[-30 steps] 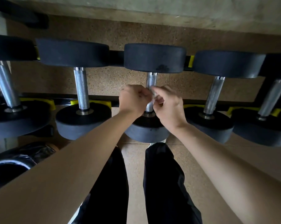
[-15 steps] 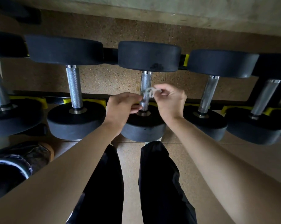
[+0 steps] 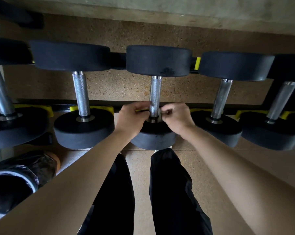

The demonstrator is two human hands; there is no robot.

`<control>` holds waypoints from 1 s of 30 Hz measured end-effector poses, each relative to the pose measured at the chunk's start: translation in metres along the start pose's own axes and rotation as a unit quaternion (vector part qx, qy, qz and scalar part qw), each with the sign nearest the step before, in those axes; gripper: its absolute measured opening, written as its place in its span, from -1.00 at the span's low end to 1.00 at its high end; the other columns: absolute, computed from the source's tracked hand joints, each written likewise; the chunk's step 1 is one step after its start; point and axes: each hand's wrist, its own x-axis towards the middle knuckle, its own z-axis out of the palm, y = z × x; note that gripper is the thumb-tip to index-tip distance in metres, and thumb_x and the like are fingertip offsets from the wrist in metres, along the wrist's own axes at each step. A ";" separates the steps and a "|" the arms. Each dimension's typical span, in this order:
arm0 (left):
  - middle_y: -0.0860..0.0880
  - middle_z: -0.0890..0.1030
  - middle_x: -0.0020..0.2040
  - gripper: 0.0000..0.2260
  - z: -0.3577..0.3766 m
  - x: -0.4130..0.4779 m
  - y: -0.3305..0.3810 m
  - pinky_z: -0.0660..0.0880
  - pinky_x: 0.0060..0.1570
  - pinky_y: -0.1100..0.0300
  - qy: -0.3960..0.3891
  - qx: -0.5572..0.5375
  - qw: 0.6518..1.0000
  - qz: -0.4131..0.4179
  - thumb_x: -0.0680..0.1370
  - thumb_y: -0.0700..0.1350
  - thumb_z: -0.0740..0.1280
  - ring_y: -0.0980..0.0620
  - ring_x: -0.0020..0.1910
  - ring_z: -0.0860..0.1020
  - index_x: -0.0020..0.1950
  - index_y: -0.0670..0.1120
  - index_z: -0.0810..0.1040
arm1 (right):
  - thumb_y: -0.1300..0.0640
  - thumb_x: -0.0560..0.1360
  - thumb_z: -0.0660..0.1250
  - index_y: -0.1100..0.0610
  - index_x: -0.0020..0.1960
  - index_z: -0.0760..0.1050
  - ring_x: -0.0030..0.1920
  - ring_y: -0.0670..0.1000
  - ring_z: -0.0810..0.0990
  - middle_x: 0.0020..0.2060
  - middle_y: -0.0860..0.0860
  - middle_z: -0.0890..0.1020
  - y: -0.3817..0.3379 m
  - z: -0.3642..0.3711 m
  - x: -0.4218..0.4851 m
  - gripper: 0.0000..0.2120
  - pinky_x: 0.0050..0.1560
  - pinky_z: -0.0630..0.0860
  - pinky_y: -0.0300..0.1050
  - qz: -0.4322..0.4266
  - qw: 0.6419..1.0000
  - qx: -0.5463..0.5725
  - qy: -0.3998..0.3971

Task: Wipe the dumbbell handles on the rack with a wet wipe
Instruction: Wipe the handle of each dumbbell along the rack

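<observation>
Looking down in head view: centre handle [image 3: 155, 94] on the rack [image 3: 196, 62] runs straight away from the body. Both hands sit at its near end, L hand [image 3: 132, 120] to its left, R hand [image 3: 176, 118] to its right, about equally close. R fingers curl tight, pinching the wipe [image 3: 159, 113], a pale scrap against the handle. L fingers curl too; can't tell if they hold anything. Next stroke prob. goes up along the handle. Wipe's wrap behind the handle is hidden.

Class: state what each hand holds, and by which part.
The right hand pinches a wet wipe by one end, against the bottom of the middle handle. The left hand curls beside that handle; whether it holds the wipe cannot be told.
</observation>
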 end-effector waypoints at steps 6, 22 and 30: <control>0.08 0.74 -0.10 -0.70 -0.010 0.005 0.005 0.64 0.14 -0.05 -0.033 -0.037 0.999 -0.018 0.54 -0.31 0.42 0.01 -0.09 0.67 -0.05 0.12 0.69 | 0.31 0.52 0.45 -0.01 -0.15 0.68 -0.25 -0.23 0.65 -0.34 -0.16 0.68 -0.013 -0.029 -0.006 -0.77 -0.23 0.55 -0.38 0.003 0.985 0.174 0.009; 0.12 0.72 0.02 -0.68 0.001 0.009 0.005 0.59 0.25 0.00 -0.008 -0.052 0.998 -0.020 0.53 -0.31 0.38 0.08 0.12 0.67 0.07 0.11 0.70 | 0.30 0.41 0.56 0.19 -0.09 0.71 -0.33 -0.19 0.61 -0.25 -0.04 0.70 -0.018 0.023 0.000 -0.91 -0.28 0.59 -0.20 -0.111 0.956 0.128 0.239; 0.01 0.73 0.02 -0.70 -0.008 0.005 0.007 0.61 0.19 0.05 -0.055 -0.029 0.997 0.046 0.54 -0.35 0.42 0.11 0.02 0.68 0.18 -0.03 0.69 | 0.28 0.44 0.52 0.08 -0.06 0.72 -0.29 -0.10 0.68 -0.28 -0.13 0.70 0.002 0.009 -0.015 -0.86 -0.19 0.61 -0.16 -0.077 0.990 0.088 0.073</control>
